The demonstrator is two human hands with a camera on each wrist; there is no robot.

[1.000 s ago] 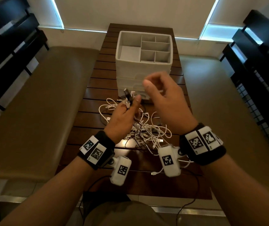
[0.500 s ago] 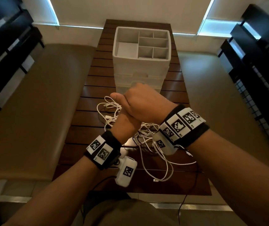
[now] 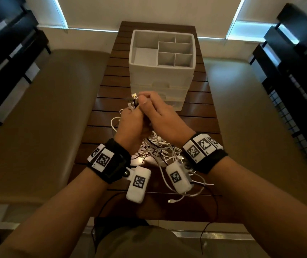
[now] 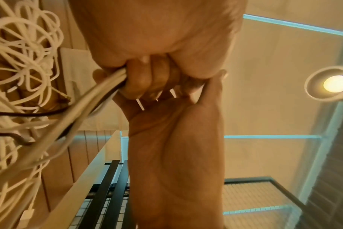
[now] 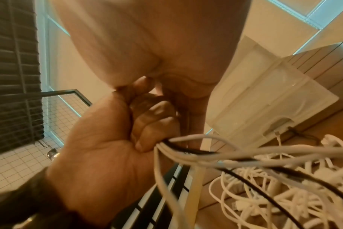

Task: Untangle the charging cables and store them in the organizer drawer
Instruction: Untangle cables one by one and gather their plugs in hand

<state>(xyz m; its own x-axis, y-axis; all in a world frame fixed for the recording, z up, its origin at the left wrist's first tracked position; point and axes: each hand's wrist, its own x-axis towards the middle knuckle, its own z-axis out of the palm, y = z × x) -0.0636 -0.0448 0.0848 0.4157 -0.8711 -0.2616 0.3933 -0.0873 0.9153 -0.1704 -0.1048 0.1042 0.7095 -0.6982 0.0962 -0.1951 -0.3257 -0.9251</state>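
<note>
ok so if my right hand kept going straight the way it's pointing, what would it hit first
Most likely the organizer. The right hand, pinching cable ends together with the left hand, points away from you toward its lower drawer fronts. Depth is hard to judge, but nothing else shows in between.

Right hand (image 3: 160,116) uncrossed from over left hand (image 3: 132,125); now beside it, plug ends (image 3: 133,101) showing.

Both bare forearms are extended forward, each wrist bound by a black strap with white coded tags. The left hand (image 3: 130,125) is clenched in a fist around a bundle of white and black cables (image 5: 188,148). The right hand (image 3: 160,116) is pressed against it, fingers curled over the bundle's upper ends.
</note>
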